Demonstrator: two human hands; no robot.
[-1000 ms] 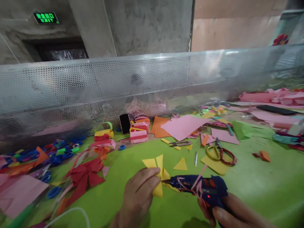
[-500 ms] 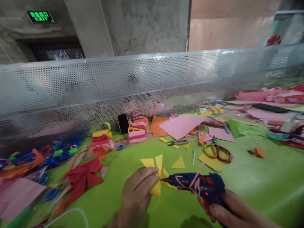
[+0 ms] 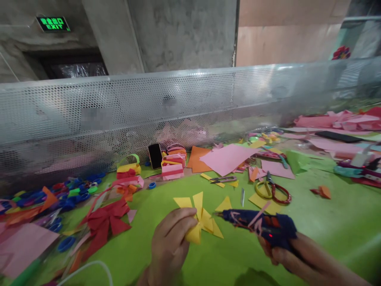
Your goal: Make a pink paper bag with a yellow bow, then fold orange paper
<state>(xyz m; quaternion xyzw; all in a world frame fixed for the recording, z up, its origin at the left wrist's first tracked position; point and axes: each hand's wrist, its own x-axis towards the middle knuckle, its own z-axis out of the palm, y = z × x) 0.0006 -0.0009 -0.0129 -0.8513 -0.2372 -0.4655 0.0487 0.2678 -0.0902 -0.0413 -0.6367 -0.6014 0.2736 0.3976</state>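
My left hand (image 3: 172,238) pinches a yellow paper bow (image 3: 205,222) with several pointed ends fanning out above the green table (image 3: 149,214). In my right hand (image 3: 294,254) is a dark blue glue gun (image 3: 262,224), its red light lit and pink strips tied round its barrel. The gun's nozzle points left and stands a little apart from the bow's right side. Behind the nozzle lies a loose yellow paper triangle (image 3: 224,203). My fingers hide part of the bow.
Scissors (image 3: 272,190) with yellow and red handles, thread snips (image 3: 223,179) and a small blade (image 3: 242,197) lie beyond my hands. A red paper bow (image 3: 108,222) and blue rings (image 3: 66,243) are at left. A perforated metal screen (image 3: 133,103) borders the table's back.
My right hand has drawn the glue gun back to the right, so its nozzle has left the bow's centre. My left hand stays nearly in place with the bow.
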